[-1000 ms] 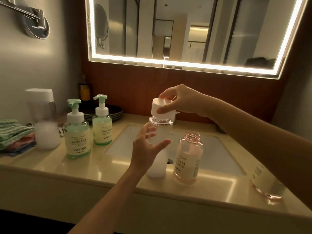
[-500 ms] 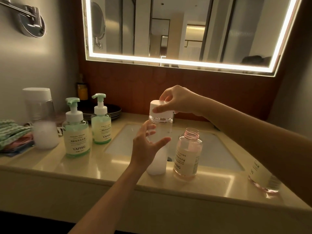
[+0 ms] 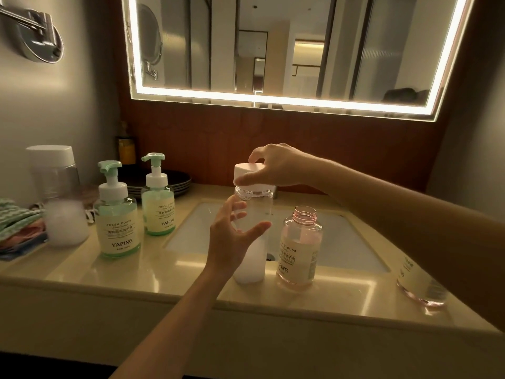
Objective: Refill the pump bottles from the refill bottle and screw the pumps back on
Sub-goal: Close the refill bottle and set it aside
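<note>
The tall clear refill bottle point(image 3: 252, 242) stands on the counter at the sink's front edge, with white liquid low inside. My right hand point(image 3: 273, 165) grips its white cap point(image 3: 246, 175), which sits on the neck. My left hand point(image 3: 232, 239) rests against the bottle's near left side, fingers spread and fairly straight, thumb across its front. Just right of it stands a pink pump bottle point(image 3: 299, 250), neck open and pump off. A second pink bottle point(image 3: 420, 285) at the far right is partly hidden by my right arm.
Two green pump bottles point(image 3: 117, 214) point(image 3: 159, 203) with pumps on stand left of the sink point(image 3: 341, 242). Further left are another white-capped clear bottle point(image 3: 58, 198) and folded cloths point(image 3: 19, 228). Dark plates point(image 3: 175, 181) sit at the back wall.
My right hand has brought the white cap down from a tilt above the neck onto the refill bottle. My left hand has stayed at the bottle's side.
</note>
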Demonstrator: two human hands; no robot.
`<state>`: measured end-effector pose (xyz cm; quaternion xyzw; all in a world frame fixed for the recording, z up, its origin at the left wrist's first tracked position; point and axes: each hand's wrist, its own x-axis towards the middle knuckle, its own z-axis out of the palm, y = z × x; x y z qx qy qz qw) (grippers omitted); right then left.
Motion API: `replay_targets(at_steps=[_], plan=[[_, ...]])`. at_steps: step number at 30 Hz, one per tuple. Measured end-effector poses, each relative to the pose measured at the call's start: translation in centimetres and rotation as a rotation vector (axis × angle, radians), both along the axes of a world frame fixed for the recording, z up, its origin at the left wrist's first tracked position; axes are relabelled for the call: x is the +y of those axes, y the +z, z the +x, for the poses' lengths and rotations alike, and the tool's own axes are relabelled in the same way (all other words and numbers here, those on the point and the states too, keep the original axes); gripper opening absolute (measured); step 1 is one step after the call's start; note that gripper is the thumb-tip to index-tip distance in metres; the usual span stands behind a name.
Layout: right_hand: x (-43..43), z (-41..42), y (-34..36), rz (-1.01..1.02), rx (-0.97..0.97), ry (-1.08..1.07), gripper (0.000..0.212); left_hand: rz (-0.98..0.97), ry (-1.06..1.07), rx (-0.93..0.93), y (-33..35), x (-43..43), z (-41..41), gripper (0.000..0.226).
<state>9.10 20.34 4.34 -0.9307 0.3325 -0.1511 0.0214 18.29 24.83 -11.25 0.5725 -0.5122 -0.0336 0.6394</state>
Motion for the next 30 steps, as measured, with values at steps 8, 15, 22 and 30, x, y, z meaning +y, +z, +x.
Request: replay_targets(at_steps=[8,15,22,30], plan=[[0.3,-0.1,1.4,0.258,0.074,-0.021,0.066,-0.002,-0.004,0.001,0.0,-0.1,0.1,0.089],[0.1,0.3,-0.1,-0.085,0.107,-0.059,0.075,-0.001,-0.003,0.003,-0.1,0.0,0.1,0.085],[0.8,-0.9,2.6,0.178,0.169,0.031,0.066,-0.002,0.0,0.004,-0.2,-0.1,0.1,0.085],[0.5,-0.2,1.2,-0.19,0.197,-0.008,0.076,-0.004,-0.022,0.005,-0.1,0.0,0.1,0.088]])
